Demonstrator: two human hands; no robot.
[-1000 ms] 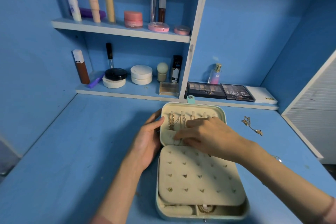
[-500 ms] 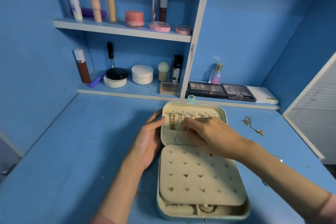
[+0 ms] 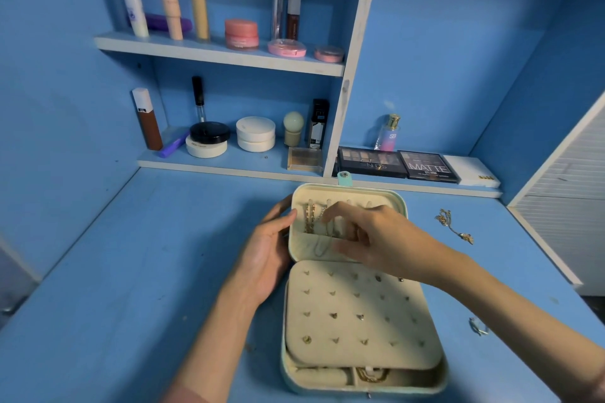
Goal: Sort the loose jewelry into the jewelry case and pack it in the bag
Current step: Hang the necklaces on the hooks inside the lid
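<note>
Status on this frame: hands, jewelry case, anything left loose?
Left hand holding jewelry case lid edge. Right hand at thin chain inside lid, grip unclear. Gold necklace and small metal piece loose on desk, right of case. No bag in view.

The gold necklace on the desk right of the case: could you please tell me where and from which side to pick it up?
Grip: the bunched far end of the gold necklace, pinched from straight above. It lies flat on the desk, so no side offers a hold, and the bunch gives more to catch than the thin strand toward its pendant.
</note>
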